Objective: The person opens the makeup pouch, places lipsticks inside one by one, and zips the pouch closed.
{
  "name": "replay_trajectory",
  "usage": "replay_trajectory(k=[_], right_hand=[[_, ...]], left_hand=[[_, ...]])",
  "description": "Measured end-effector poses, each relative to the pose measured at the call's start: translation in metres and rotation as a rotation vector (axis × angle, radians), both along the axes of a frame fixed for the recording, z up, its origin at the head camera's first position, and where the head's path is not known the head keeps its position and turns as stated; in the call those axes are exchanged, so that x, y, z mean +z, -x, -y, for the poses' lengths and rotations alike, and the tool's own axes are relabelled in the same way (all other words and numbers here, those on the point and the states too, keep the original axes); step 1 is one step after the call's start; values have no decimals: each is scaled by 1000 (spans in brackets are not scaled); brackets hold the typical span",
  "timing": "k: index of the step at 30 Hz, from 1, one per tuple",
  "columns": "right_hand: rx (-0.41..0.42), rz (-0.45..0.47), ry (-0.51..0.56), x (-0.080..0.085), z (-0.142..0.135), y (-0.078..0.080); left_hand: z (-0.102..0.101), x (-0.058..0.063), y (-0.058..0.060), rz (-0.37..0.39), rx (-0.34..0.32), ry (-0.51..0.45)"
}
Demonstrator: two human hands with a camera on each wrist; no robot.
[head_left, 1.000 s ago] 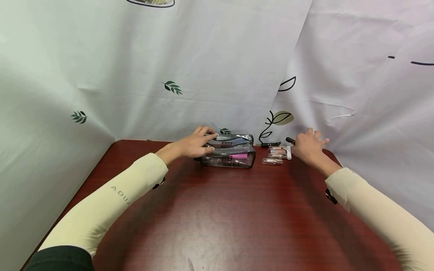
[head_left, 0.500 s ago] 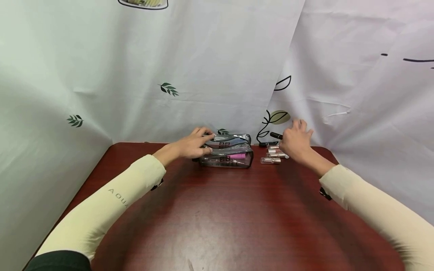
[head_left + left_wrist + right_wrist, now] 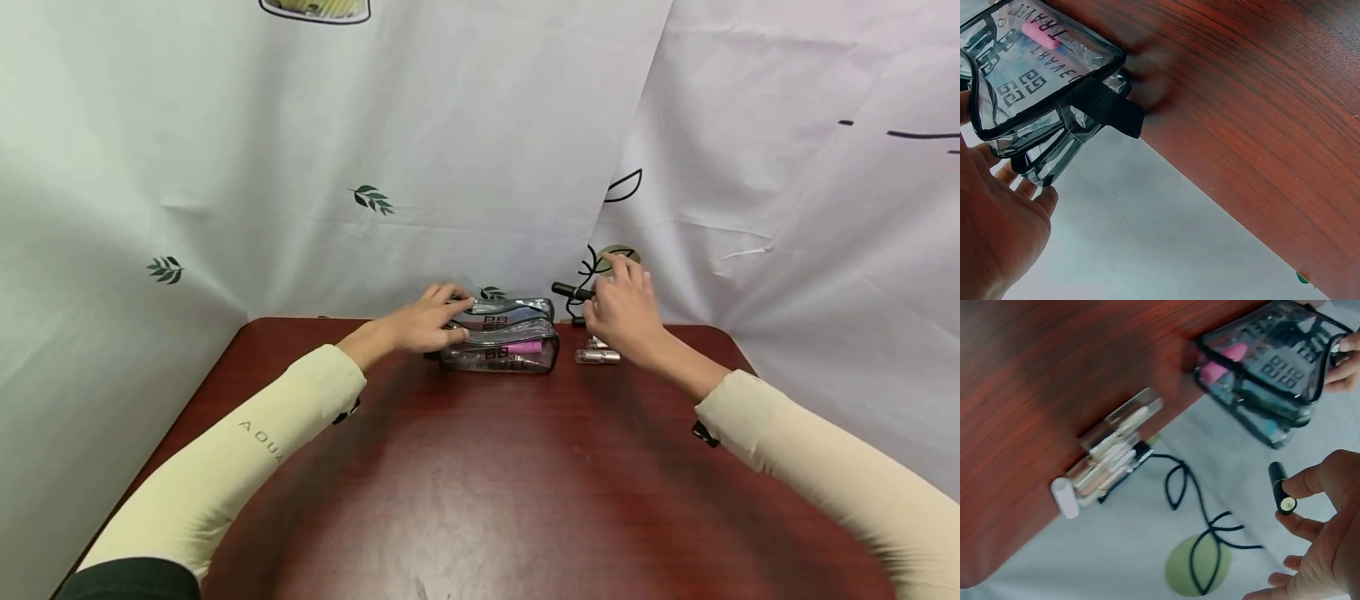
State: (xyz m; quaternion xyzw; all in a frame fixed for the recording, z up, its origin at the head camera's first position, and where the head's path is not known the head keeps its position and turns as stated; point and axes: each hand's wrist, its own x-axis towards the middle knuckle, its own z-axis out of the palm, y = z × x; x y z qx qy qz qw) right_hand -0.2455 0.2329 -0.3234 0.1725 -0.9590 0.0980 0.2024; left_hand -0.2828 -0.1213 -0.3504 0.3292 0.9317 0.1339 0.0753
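A clear zip bag (image 3: 517,346) with black trim and printed letters stands at the back of the red-brown table (image 3: 487,483); a pink item (image 3: 1044,34) lies inside it. My left hand (image 3: 448,315) grips the bag's top left edge, and its fingers (image 3: 1344,359) show on the bag's rim (image 3: 1266,369). In the left wrist view the left hand (image 3: 1004,219) is beside the bag (image 3: 1029,75). My right hand (image 3: 611,304) pinches a short black tube (image 3: 568,292) in the air just right of the bag; thumb and fingers hold the tube (image 3: 1282,487) near its end.
Several small clear tubes (image 3: 597,356) lie on the table right of the bag, below my right hand; they appear as tubes (image 3: 1116,447) with a white capped piece (image 3: 1065,497). A white leaf-print curtain (image 3: 375,167) hangs around the table's back and sides.
My right hand has lifted the black tube off the back right of the table and carried it left towards the bag. My left hand has stayed on the bag.
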Motion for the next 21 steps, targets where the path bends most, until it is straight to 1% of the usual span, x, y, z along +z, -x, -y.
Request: replay_trajectory(k=[4,7,15,17,21], right_hand=[[50,-64,-35,3,11,-6],[84,-80,-49,3,20,-12],[161,-77,-69,0,37,-23],[171,-71,-72,-2,39,-24],[163,-42,-73,-4,43,-25]], left_hand=[[0,0,1,-5,1,5],[0,0,1,-9,0,9],[1,-1,1,-7,2,6],[1,-1,0,-5,2,2],[1,-1,1,-7,2,1]])
